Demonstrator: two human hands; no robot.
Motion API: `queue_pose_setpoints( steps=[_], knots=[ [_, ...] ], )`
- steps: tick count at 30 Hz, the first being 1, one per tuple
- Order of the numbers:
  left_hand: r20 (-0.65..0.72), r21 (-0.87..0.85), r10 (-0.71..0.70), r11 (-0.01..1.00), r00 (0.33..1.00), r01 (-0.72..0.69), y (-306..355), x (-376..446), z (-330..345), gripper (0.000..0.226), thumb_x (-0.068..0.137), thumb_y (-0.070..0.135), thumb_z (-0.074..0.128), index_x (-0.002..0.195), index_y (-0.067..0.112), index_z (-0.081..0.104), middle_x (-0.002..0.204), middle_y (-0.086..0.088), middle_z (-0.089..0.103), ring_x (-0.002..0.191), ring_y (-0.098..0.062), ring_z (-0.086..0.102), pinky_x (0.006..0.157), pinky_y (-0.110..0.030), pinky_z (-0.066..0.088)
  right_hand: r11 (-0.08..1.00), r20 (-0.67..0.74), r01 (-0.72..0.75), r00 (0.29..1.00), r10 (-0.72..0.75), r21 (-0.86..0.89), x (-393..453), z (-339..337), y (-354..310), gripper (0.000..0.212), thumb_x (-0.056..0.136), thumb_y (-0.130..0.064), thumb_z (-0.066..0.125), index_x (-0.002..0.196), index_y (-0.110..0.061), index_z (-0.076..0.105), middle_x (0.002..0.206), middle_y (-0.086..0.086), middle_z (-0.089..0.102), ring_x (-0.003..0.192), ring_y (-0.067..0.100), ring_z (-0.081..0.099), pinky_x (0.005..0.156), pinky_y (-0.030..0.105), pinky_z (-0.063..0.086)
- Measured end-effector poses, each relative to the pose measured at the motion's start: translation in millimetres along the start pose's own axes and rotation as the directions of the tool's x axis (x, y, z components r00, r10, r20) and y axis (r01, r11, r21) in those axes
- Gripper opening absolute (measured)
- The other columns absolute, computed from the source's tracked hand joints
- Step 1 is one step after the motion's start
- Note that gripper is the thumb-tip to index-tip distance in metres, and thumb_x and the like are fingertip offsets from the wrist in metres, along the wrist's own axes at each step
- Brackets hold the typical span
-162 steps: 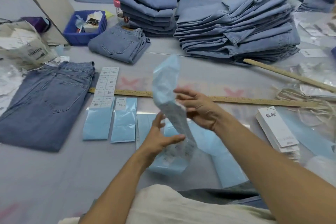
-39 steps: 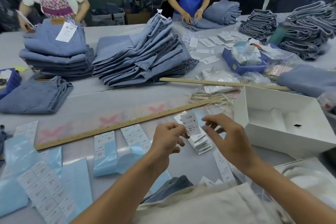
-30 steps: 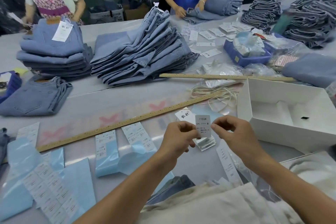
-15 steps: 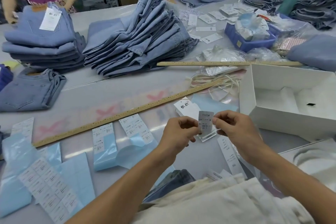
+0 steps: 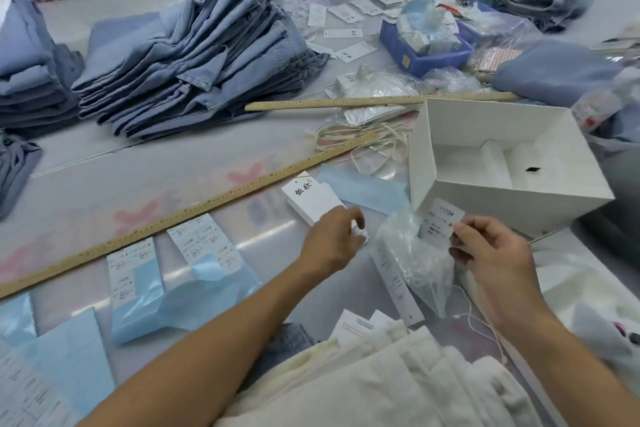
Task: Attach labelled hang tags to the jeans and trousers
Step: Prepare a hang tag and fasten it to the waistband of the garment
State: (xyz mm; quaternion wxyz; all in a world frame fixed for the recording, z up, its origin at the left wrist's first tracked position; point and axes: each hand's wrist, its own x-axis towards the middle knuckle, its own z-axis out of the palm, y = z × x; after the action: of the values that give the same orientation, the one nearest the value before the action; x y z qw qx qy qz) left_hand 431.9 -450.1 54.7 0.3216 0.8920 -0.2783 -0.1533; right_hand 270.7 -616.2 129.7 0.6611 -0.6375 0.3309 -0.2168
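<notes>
- A grey table [image 5: 104,163] in a garment workshop, with denim stacked along its far side; the landmark here is the white box [image 5: 502,163], which stands open.
- The right hand [image 5: 491,253] pinches a label [image 5: 441,220] by its lower right corner, just in front of the box's near wall; thumb and forefinger closed on it, other fingers curled.
- The left hand [image 5: 332,239] curls over the tags [image 5: 311,199], a white stack left of the box; whether it grips one I cannot tell, the fingertips being blurred.
- The label looks light, thin and floppy; likely sticky-backed, so best held by an edge or corner; the tags look stiffer, easy to lift by a short edge.
- The label stands near upright, long axis leaning toward the box, print facing the camera; the top tag's long axis runs away from the box, toward the near left.
- Jeans [image 5: 194,55] lie well left of and beyond the box.
</notes>
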Motion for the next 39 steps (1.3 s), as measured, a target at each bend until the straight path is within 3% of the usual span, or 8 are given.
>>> queue_pose_setpoints(
  steps=[3, 8, 14, 18, 24, 28, 32, 39],
  knots=[
    [0.247, 0.322, 0.420, 0.815, 0.873, -0.482, 19, -4, 26, 0.031, 0.096, 0.032, 0.067, 0.123, 0.022, 0.055, 0.107, -0.004, 0.066, 0.095, -0.030, 0.064, 0.066, -0.033, 0.044, 0.997, -0.138, -0.047, 0.989, 0.054, 0.054, -9, -21, 5, 0.019, 0.097, -0.007, 0.063, 0.082, -0.017, 0.069, 0.079, 0.004, 0.071, 0.070, 0.011, 0.064, 0.070, 0.027, 0.056],
    [0.425, 0.458, 0.465, 0.630, 0.777, -0.628, 14, -7, 37, 0.045, 0.100, 0.031, 0.063, 0.141, 0.026, 0.046, 0.109, -0.007, 0.070, 0.090, -0.033, 0.067, 0.070, -0.043, 0.057, 0.988, -0.181, -0.129, 0.973, 0.142, 0.083, -29, -35, 11, 0.010, 0.096, -0.017, 0.066, 0.087, -0.020, 0.069, 0.087, 0.007, 0.075, 0.072, 0.014, 0.068, 0.074, 0.044, 0.056],
    [0.398, 0.517, 0.712, 0.347, 0.579, -0.783, 9, -9, 27, 0.010, 0.085, 0.003, 0.069, 0.090, 0.009, 0.064, 0.090, -0.011, 0.056, 0.076, -0.027, 0.053, 0.042, -0.031, 0.037, 0.985, -0.180, -0.095, 0.976, 0.120, 0.140, -42, -46, 10, 0.024, 0.096, -0.011, 0.065, 0.076, -0.023, 0.071, 0.078, 0.001, 0.071, 0.075, 0.014, 0.065, 0.066, 0.032, 0.060],
    [0.359, 0.579, 0.789, 0.232, 0.499, -0.782, 4, -9, 18, 0.016, 0.082, 0.004, 0.074, 0.073, 0.013, 0.064, 0.088, -0.003, 0.060, 0.076, -0.023, 0.052, 0.055, -0.034, 0.040, 0.982, -0.168, -0.114, 0.976, 0.138, 0.148, -47, -55, 10, 0.022, 0.095, -0.012, 0.065, 0.078, -0.023, 0.071, 0.081, 0.003, 0.070, 0.076, 0.015, 0.063, 0.078, 0.038, 0.056],
    [0.333, 0.395, 0.649, 0.562, 0.683, -0.727, 2, -13, -8, 0.013, 0.089, 0.002, 0.068, 0.092, 0.013, 0.072, 0.098, -0.006, 0.069, 0.091, -0.032, 0.064, 0.075, -0.037, 0.046, 0.975, -0.160, -0.129, 0.974, 0.159, 0.183, -57, -60, 0, 0.017, 0.096, -0.008, 0.063, 0.082, -0.017, 0.067, 0.072, 0.000, 0.066, 0.068, 0.013, 0.061, 0.060, 0.026, 0.058],
    [-0.033, -0.137, 0.206, 0.968, 0.978, -0.209, 8, -32, -66, 0.024, 0.097, 0.011, 0.066, 0.111, 0.027, 0.056, 0.099, -0.002, 0.077, 0.090, -0.029, 0.071, 0.072, -0.041, 0.057, 0.942, -0.110, -0.103, 0.983, 0.145, 0.319, -68, -68, -32, 0.021, 0.094, -0.011, 0.064, 0.077, -0.021, 0.071, 0.072, 0.001, 0.066, 0.068, 0.014, 0.062, 0.058, 0.024, 0.057],
    [-0.016, -0.916, -0.136, 0.400, 0.991, 0.040, 28, -83, -140, 0.018, 0.100, 0.002, 0.050, 0.103, 0.018, 0.056, 0.098, -0.007, 0.075, 0.085, -0.023, 0.069, 0.066, -0.032, 0.055, 0.864, 0.168, -0.094, 0.986, 0.011, 0.495, -85, -66, -84, 0.005, 0.088, -0.018, 0.060, 0.092, -0.018, 0.063, 0.092, 0.005, 0.068, 0.082, 0.018, 0.065, 0.067, 0.034, 0.059],
    [0.179, -0.983, -0.017, -0.032, 0.984, 0.178, 94, -175, -177, 0.057, 0.086, 0.068, 0.056, 0.109, 0.016, 0.055, 0.081, -0.006, 0.043, 0.065, -0.018, 0.030, 0.060, -0.030, 0.024, 0.879, 0.728, -0.260, 0.672, -0.133, 0.401, -151, 1, -157, 0.033, 0.078, -0.022, 0.078, 0.103, -0.005, 0.064, 0.096, 0.011, 0.065, 0.089, 0.020, 0.066, 0.074, 0.039, 0.059]
  ],
)
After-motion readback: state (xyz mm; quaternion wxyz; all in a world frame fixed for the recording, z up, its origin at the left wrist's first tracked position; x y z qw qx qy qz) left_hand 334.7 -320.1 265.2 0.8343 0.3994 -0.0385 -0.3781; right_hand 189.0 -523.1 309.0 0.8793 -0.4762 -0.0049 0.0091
